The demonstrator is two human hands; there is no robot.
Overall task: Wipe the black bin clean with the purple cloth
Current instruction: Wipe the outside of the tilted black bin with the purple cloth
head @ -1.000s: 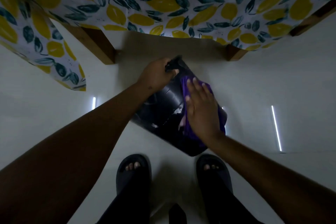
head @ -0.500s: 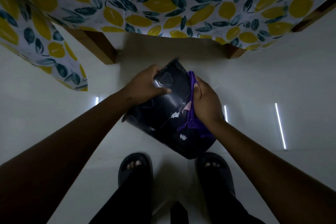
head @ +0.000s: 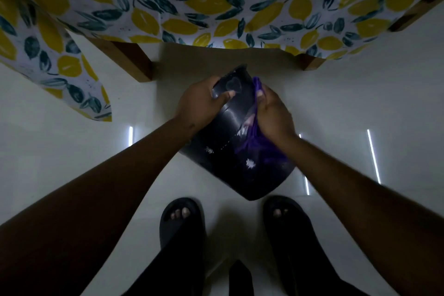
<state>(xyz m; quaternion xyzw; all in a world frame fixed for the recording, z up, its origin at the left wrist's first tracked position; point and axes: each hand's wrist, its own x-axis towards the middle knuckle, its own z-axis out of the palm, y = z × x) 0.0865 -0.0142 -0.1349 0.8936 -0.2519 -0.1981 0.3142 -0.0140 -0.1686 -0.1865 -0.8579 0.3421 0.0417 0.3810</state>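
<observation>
1. Centre of frame: the glossy black plastic bin (head: 230, 151) is held off the pale floor (head: 336, 108), tilted, one end toward the top of the frame and the other down toward the black slide sandals (head: 182, 221). I judge the tilt turns its side wall up toward me for wiping.
2. My left hand (head: 199, 103) is clamped on the bin's upper end, thumb lying over the dark surface. I read it as the steadying hold.
3. My right hand (head: 271, 113) is closed around the bunched purple cloth (head: 257, 149), pressing it against the bin's right flank. Cloth trails below the hand.
4. White specks (head: 249, 164) show on the lower wall, so by my estimate cleaning is unfinished.
5. Top of frame: lemon-print tablecloth (head: 216, 2) hangs over wooden table legs (head: 129, 60), well apart from the bin.
6. Against a second ago: the right hand lay flat with fingers spread on the cloth; it now bunches the cloth at the upper edge. The left hand has moved from pinching the rim to gripping the wall. Bin sits slightly rotated.
</observation>
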